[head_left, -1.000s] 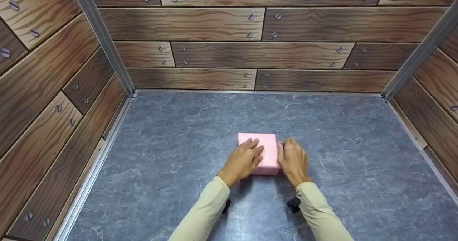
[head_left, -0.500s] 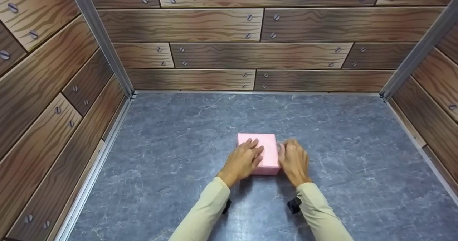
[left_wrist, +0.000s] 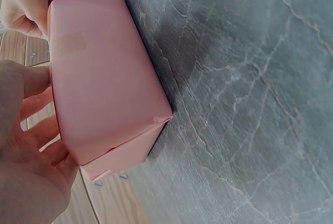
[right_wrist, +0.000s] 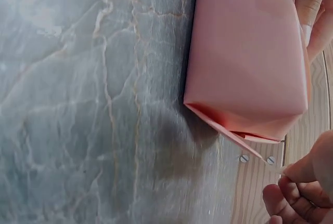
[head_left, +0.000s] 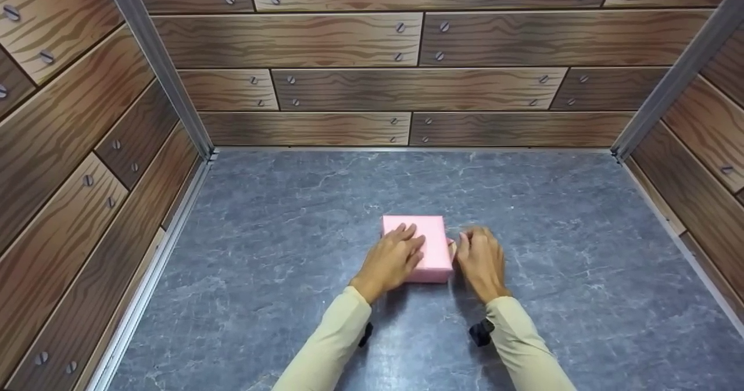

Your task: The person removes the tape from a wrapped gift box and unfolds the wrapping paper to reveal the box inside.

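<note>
A box wrapped in pink paper (head_left: 433, 250) sits on the grey marbled surface in front of the person. Across its top rests the left hand (head_left: 388, 258), fingers spread and fairly straight. At the box's right end, a paper flap (right_wrist: 231, 134) stands out from the folded end. The right hand (head_left: 481, 261) is just beyond it, thumb and forefinger pinching a short strip of clear tape (right_wrist: 273, 168) that runs from the flap's tip. A tan tape patch (left_wrist: 71, 44) shows on the box's near side in the left wrist view.
Wood-plank-patterned panels (head_left: 343, 89) with metal edging enclose the grey surface (head_left: 279, 205) at the back and both sides. Dark wrist cameras (head_left: 480, 333) hang beneath the pale sleeves (head_left: 526, 344).
The right hand has drawn slightly away from the box to the right, and the end flap now shows pulled outward. The left hand stays on top of the box.
</note>
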`<action>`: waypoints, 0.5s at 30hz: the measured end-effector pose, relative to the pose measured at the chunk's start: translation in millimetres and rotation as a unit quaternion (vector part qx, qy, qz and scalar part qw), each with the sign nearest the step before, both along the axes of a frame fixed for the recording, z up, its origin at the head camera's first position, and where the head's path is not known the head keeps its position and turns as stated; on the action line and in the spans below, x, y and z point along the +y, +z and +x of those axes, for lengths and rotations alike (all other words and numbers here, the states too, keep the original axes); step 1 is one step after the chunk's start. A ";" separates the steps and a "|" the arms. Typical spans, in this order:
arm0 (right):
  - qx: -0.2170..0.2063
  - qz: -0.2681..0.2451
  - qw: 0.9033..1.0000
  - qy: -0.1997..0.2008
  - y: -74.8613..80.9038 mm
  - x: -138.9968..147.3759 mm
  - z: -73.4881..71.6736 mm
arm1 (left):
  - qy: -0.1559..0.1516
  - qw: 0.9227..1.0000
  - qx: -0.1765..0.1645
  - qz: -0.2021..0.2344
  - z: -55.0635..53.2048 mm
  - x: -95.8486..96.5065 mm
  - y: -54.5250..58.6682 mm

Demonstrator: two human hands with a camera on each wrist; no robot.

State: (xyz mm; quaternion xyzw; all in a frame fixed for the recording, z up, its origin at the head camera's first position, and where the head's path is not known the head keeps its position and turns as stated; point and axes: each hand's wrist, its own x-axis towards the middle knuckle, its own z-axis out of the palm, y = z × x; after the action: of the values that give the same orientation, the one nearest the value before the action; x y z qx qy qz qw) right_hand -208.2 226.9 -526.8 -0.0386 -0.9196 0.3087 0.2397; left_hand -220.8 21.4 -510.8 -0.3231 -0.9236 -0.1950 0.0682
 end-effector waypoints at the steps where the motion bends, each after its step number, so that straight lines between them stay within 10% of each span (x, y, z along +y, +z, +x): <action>1: 0.000 0.001 1.000 0.001 0.1 0.9 0.6 | 0.000 1.000 -0.002 0.002 0.2 0.2 -0.2; 15: 0.001 0.016 1.000 0.025 7.5 15.1 7.0 | 0.017 1.000 -0.012 -0.008 3.7 1.6 -1.3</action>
State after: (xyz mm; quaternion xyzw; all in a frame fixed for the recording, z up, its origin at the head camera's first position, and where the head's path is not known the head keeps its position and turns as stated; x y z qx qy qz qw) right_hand -201.2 242.0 -519.3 -0.0111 -0.9247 0.3003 0.2337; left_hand -217.1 23.1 -512.1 -0.3056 -0.9311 -0.1905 0.0581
